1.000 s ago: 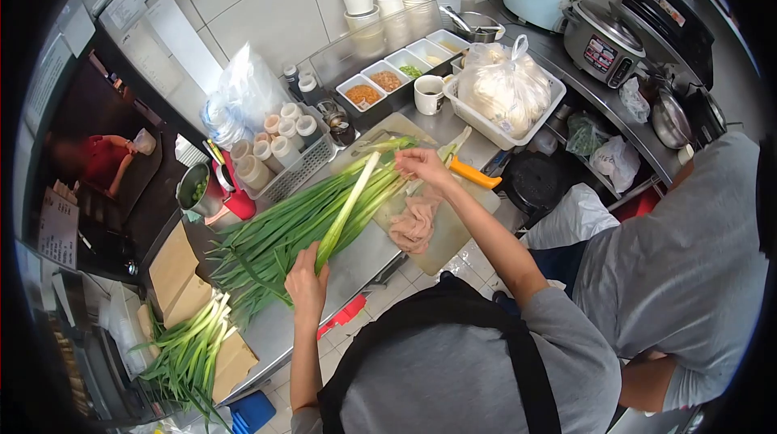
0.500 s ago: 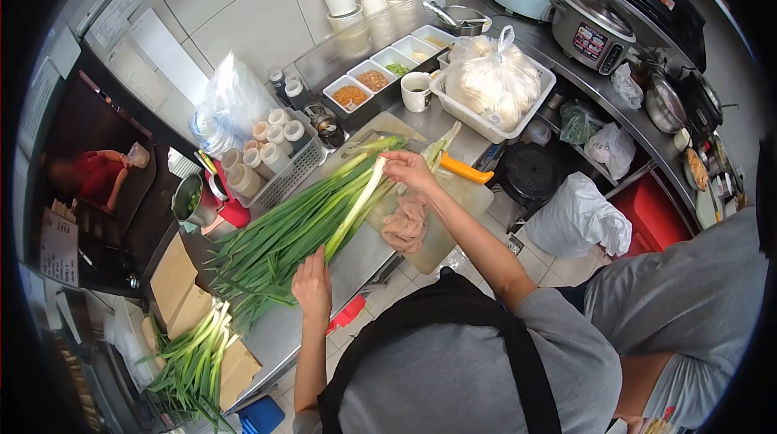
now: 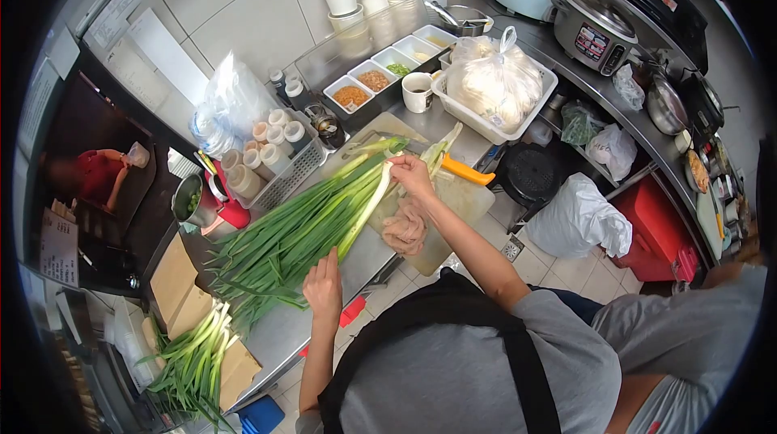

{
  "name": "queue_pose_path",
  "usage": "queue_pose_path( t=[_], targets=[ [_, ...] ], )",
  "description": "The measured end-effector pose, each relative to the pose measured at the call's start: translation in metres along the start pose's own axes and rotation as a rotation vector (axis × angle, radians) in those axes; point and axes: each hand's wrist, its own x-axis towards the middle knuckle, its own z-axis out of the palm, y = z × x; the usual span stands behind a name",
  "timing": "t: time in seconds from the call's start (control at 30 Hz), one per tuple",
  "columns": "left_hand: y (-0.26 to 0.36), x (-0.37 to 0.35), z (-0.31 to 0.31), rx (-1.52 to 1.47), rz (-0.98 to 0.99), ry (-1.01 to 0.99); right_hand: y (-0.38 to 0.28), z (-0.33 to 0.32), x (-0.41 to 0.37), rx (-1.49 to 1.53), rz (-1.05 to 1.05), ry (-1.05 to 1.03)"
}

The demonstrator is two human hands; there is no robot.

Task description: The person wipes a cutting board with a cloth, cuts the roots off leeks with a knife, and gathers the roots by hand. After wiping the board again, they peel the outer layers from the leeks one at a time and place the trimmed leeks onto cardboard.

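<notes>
A large bunch of green onions (image 3: pixel 299 231) lies across the metal counter and the cutting board (image 3: pixel 465 211). My right hand (image 3: pixel 413 175) pinches the white root end of one green onion stalk (image 3: pixel 373 194) along the bunch's near side. Close to the leaves at the near edge, my left hand (image 3: pixel 324 287) has its fingers stretched out, with nothing visible in them. On the board, right of the right hand, rests a knife with an orange handle (image 3: pixel 468 169); its blade is mostly hidden. A crumpled pinkish, cloth-like thing (image 3: pixel 405 227) lies under my right wrist.
Topping containers (image 3: pixel 374 80), a mug (image 3: pixel 417 92) and a white basket (image 3: pixel 486 124) with a bagged load stand behind. A bottle crate (image 3: pixel 287 171) sits left. More green onions (image 3: pixel 198 353) lie on cardboard at lower left. Another person in grey (image 3: pixel 688 337) is close on the right.
My left hand has shifted slightly right and down, its fingers straighter. The right hand still pinches the stalk's white end, moved slightly right. The person at right has moved down and right, exposing more of the red bin.
</notes>
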Motion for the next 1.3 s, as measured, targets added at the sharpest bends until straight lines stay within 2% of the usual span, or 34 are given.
queue_pose_path(
  t=[0.23, 0.53, 0.73, 0.93, 0.97, 1.07, 1.17, 1.3],
  targets=[
    [-0.009, 0.005, -0.001, -0.032, 0.025, -0.03, -0.015, 0.001, -0.008, 0.163, 0.076, -0.018],
    [-0.014, 0.006, -0.002, -0.073, 0.062, -0.065, -0.004, -0.005, 0.0, 0.071, -0.121, -0.049],
    [-0.016, 0.007, -0.003, -0.095, 0.044, -0.074, -0.006, -0.003, 0.0, 0.207, 0.058, 0.034],
    [-0.022, 0.018, -0.014, -0.329, -0.06, -0.171, -0.017, -0.008, -0.004, 0.249, 0.305, -0.052],
    [-0.024, 0.02, -0.016, -0.372, -0.085, -0.204, -0.017, -0.008, -0.004, 0.258, 0.306, -0.062],
    [-0.045, 0.026, -0.005, -0.555, 0.013, -0.142, -0.019, -0.007, -0.003, 0.252, 0.272, -0.087],
    [-0.052, 0.041, -0.021, -1.141, -0.451, -0.549, -0.023, -0.004, -0.002, 0.188, 0.179, -0.088],
    [-0.058, 0.059, -0.026, -1.262, -0.513, -0.605, -0.027, 0.005, -0.002, 0.217, 0.128, -0.011]
  ],
)
